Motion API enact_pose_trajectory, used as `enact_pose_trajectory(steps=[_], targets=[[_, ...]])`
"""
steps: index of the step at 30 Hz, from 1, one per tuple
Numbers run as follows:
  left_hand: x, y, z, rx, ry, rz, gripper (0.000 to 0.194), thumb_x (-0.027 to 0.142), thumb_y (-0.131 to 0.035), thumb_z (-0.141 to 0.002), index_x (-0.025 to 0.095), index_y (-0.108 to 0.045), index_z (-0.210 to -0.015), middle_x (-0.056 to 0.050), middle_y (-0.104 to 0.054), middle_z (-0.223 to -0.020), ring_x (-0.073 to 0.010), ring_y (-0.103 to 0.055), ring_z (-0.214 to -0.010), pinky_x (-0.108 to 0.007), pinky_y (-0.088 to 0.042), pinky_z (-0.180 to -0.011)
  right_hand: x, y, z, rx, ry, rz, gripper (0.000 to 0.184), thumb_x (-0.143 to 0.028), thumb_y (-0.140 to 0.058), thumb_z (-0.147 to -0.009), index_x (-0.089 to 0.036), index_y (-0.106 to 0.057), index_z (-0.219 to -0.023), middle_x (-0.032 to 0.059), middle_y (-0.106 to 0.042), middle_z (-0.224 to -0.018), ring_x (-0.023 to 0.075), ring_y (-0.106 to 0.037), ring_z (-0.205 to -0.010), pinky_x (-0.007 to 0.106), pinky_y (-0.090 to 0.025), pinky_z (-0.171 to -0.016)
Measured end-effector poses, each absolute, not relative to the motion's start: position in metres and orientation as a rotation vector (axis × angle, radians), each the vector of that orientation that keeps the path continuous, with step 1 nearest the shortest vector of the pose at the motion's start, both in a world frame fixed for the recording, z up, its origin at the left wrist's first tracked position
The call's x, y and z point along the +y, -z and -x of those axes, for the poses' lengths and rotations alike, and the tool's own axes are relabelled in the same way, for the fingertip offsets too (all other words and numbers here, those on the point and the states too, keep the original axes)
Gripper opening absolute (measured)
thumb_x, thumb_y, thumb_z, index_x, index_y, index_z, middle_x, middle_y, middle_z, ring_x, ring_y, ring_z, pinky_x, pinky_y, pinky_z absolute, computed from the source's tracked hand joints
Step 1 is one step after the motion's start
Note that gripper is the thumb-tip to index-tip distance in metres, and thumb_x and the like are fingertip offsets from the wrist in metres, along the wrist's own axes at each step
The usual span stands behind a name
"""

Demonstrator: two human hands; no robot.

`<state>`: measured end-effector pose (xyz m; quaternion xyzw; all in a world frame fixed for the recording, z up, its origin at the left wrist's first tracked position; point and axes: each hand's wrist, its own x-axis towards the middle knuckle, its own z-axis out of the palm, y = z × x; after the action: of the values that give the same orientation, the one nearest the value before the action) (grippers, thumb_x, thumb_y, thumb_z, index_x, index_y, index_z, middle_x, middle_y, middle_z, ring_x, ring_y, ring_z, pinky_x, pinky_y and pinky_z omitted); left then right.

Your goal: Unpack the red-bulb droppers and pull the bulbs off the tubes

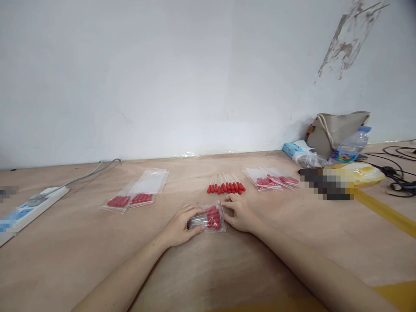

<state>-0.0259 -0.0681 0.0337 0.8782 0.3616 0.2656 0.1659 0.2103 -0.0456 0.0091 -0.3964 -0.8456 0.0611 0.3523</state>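
A small clear bag of red-capped droppers (210, 218) lies on the wooden table (81, 251) between my hands. My left hand (180, 225) curls round the bag's left end, fingers closed on it. Fingers of my right hand (238, 212) press on the bag's right end. Just beyond the bag lies a loose row of red-capped droppers (226, 187), close to my right fingertips.
Filled bags lie at the left (128, 200) under empty clear bags (150, 181), and more filled bags at the right (271, 179). A power strip (30, 208) sits far left. A beige pouch (334, 130), water bottle (352, 145), tissue pack (292, 149) and cables (398, 173) crowd the far right.
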Motion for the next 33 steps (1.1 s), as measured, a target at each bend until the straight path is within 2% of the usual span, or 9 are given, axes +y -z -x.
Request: enact_pose_trajectory(steps=[3,8,11,13,18,22,25,30,33], targets=[[-0.068,-0.034,0.025,1.051,-0.767,-2.487,0.035,0.03,-0.058,-0.076,0.024,-0.054,-0.111,-0.005,-0.058,-0.108,-0.0199,-0.052,-0.1,-0.035,-0.041,-0.087,-0.047,-0.016,-0.217,-2.295,-0.286,1.01,0.037,-0.035,-0.063,-0.073,-0.024,-0.059,-0.108,0.0051,-0.056,-0.093,0.019,-0.049,-0.089,0.035,-0.039,-0.079],[-0.069,-0.034,0.025,1.094,-0.775,-2.479,0.035,0.029,-0.057,-0.077,0.024,-0.053,-0.112,-0.004,-0.059,-0.105,-0.0193,-0.053,-0.098,-0.034,-0.041,-0.085,-0.044,-0.019,-0.219,-2.321,-0.351,1.042,0.057,-0.049,-0.073,-0.055,-0.025,-0.061,-0.106,0.0023,-0.056,-0.082,0.0184,-0.05,-0.081,0.034,-0.038,-0.076],[-0.068,-0.033,0.025,1.099,-0.791,-2.481,0.035,0.031,-0.057,-0.078,0.024,-0.053,-0.112,-0.004,-0.059,-0.105,-0.0188,-0.052,-0.098,-0.033,-0.041,-0.085,-0.045,-0.021,-0.213,-2.269,-0.354,1.018,0.048,-0.045,-0.075,-0.054,-0.024,-0.065,-0.097,-0.0002,-0.055,-0.07,0.0156,-0.049,-0.071,0.03,-0.039,-0.069],[-0.068,-0.032,0.026,1.095,-0.801,-2.477,0.034,0.031,-0.057,-0.078,0.024,-0.053,-0.111,-0.004,-0.059,-0.106,-0.0186,-0.052,-0.099,-0.032,-0.04,-0.086,-0.048,-0.023,-0.21,-2.226,-0.417,0.98,0.039,-0.04,-0.074,-0.057,-0.023,-0.067,-0.092,-0.0001,-0.056,-0.071,0.0145,-0.05,-0.069,0.027,-0.039,-0.066],[-0.068,-0.03,0.026,1.078,-0.789,-2.475,0.034,0.033,-0.057,-0.078,0.023,-0.053,-0.111,-0.003,-0.059,-0.107,-0.0181,-0.052,-0.099,-0.031,-0.04,-0.086,-0.053,-0.026,-0.205,-2.177,-0.798,0.94,0.04,-0.028,-0.072,-0.061,-0.022,-0.062,-0.099,0.001,-0.062,-0.093,0.0157,-0.055,-0.082,0.026,-0.042,-0.07],[-0.068,-0.03,0.026,1.114,-0.775,-2.458,0.034,0.033,-0.058,-0.077,0.023,-0.054,-0.11,-0.004,-0.06,-0.106,-0.0188,-0.052,-0.099,-0.032,-0.04,-0.086,-0.048,-0.022,-0.203,-2.058,-1.09,1.04,0.043,-0.027,-0.074,-0.056,-0.018,-0.061,-0.096,0.0011,-0.064,-0.087,0.016,-0.057,-0.077,0.027,-0.044,-0.066],[-0.068,-0.03,0.026,1.125,-0.771,-2.441,0.033,0.033,-0.058,-0.078,0.023,-0.055,-0.109,-0.003,-0.06,-0.105,-0.0183,-0.053,-0.097,-0.031,-0.041,-0.084,-0.043,-0.017,-0.2,-1.891,-1.327,1.048,0.036,-0.029,-0.073,-0.058,-0.014,-0.058,-0.088,0.002,-0.064,-0.081,0.0149,-0.058,-0.072,0.026,-0.046,-0.063],[-0.067,-0.03,0.026,1.128,-0.772,-2.443,0.033,0.036,-0.058,-0.078,0.023,-0.056,-0.108,-0.004,-0.061,-0.101,-0.0182,-0.053,-0.094,-0.031,-0.041,-0.083,-0.044,-0.013,-0.195,-1.867,-1.331,1.029,0.03,-0.03,-0.07,-0.061,-0.016,-0.055,-0.082,0.0004,-0.061,-0.072,0.0123,-0.057,-0.065,0.023,-0.046,-0.055],[-0.066,-0.028,0.027,1.139,-0.78,-2.445,0.033,0.036,-0.058,-0.077,0.022,-0.056,-0.107,-0.003,-0.062,-0.1,-0.018,-0.054,-0.094,-0.031,-0.041,-0.083,-0.045,-0.015,-0.196,-1.792,-1.378,0.964,0.028,-0.031,-0.069,-0.064,-0.016,-0.054,-0.082,0.0006,-0.061,-0.073,0.0121,-0.059,-0.067,0.023,-0.047,-0.057]])
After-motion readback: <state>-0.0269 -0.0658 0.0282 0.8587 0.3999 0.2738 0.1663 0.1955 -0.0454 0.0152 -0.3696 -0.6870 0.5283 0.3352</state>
